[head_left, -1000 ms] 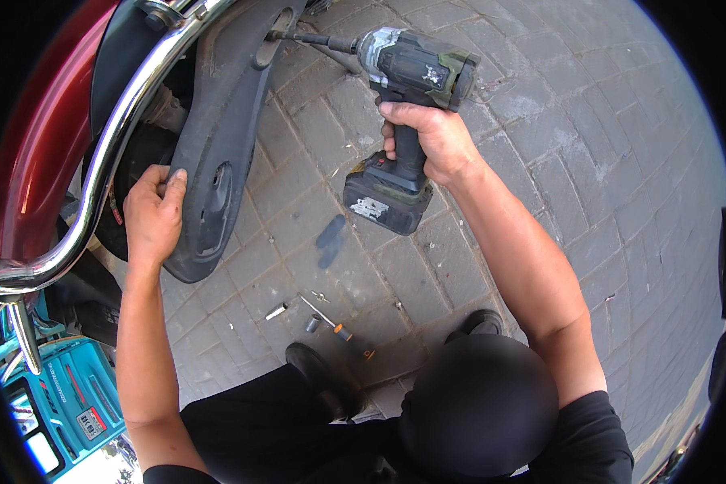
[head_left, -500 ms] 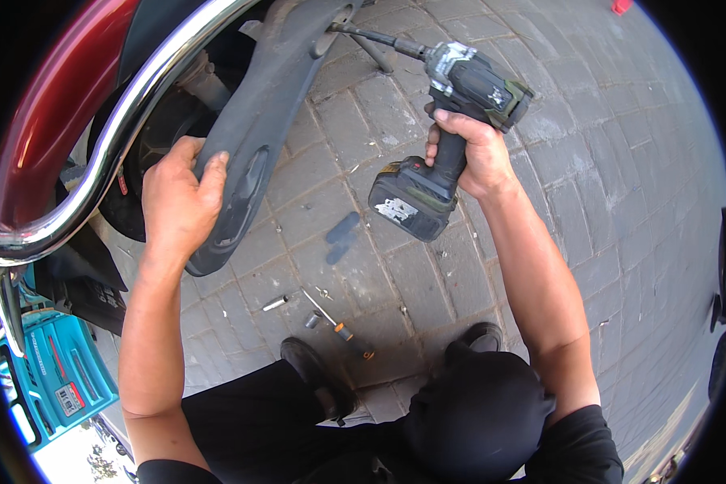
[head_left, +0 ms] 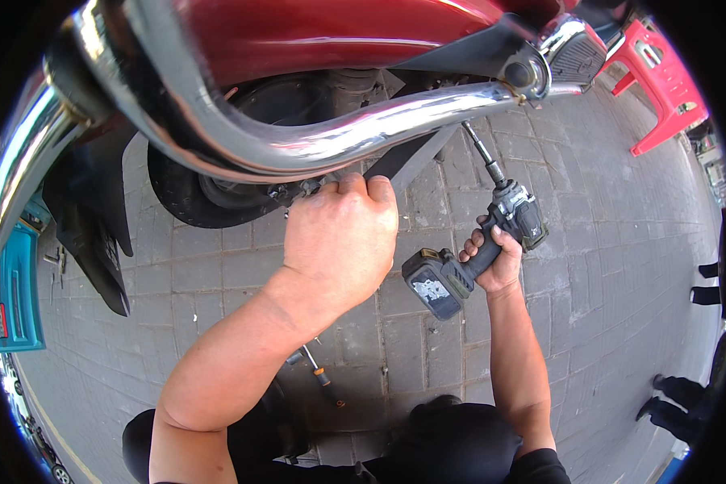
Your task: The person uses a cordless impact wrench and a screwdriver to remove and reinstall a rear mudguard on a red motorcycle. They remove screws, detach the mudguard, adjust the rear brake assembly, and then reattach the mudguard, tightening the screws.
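In my right hand (head_left: 500, 258) is a black cordless impact driver (head_left: 482, 254), its grip wrapped by my fingers. Its long bit (head_left: 480, 147) points up and away, the tip just below the curved chrome bar (head_left: 363, 137). My left hand (head_left: 343, 234) is closed, knuckles up, at the near end of a dark plastic panel (head_left: 415, 157). Most of that panel is hidden behind the hand and the chrome bar. On the paving near my feet lies a screwdriver (head_left: 321, 376) with an orange and black handle, partly behind my left forearm.
A red vehicle body (head_left: 323, 36) and black wheel (head_left: 165, 185) stand ahead. A black mudflap (head_left: 97, 218) hangs at left, near a teal tool case (head_left: 20, 290). A red plastic stool (head_left: 661, 89) is far right; a person's dark-clothed legs (head_left: 678, 399) show at the right edge.
The view has shifted, bringing more of the red body and chrome bar into sight. The driver's bit has left the panel's edge, and the panel now sits mostly under the chrome bar.
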Demonstrator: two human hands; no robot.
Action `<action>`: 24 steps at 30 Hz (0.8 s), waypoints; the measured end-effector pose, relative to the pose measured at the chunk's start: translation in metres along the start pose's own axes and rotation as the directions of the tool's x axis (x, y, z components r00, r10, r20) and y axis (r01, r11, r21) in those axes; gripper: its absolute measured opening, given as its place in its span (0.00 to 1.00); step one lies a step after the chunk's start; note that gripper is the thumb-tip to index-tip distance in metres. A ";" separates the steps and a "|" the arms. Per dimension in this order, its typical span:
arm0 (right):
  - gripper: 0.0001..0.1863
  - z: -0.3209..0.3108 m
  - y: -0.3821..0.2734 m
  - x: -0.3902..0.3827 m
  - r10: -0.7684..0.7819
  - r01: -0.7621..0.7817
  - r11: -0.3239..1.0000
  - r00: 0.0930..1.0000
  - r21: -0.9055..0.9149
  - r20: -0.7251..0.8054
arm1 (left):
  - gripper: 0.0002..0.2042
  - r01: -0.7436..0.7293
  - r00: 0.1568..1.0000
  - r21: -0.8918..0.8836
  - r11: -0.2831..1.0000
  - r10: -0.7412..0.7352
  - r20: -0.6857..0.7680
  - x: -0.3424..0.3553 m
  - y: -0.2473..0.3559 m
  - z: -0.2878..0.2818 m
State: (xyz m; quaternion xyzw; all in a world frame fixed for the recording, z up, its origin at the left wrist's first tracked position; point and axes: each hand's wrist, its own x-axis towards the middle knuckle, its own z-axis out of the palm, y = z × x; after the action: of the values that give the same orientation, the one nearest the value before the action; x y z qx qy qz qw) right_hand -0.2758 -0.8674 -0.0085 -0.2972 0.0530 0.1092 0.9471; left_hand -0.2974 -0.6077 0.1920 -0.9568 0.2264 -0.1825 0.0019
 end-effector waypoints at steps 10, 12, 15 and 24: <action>0.17 0.002 0.000 -0.003 -0.015 0.015 1.000 1.000 -0.006 -0.028 | 0.11 0.035 0.997 -0.016 0.999 -0.034 0.065 0.003 -0.015 0.003; 0.18 0.003 0.001 -0.003 -0.001 0.001 1.000 0.999 0.004 -0.038 | 0.11 0.039 0.997 -0.026 0.999 -0.037 0.074 0.004 -0.018 0.002; 0.18 0.004 0.000 -0.004 0.000 0.000 1.000 1.000 -0.004 -0.031 | 0.11 0.039 0.997 -0.033 0.999 -0.037 0.064 0.005 -0.020 0.001; 0.18 0.018 0.002 -0.007 -0.056 0.053 0.998 0.997 -0.041 -0.058 | 0.15 0.182 0.972 -0.087 0.979 -0.166 0.168 0.009 -0.032 -0.002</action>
State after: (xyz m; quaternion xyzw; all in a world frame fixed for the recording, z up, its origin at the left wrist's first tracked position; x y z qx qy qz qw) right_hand -0.2824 -0.8566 0.0066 -0.3201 0.0709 0.0755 0.9417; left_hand -0.2771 -0.5824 0.1995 -0.9833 0.1497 -0.0929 -0.0446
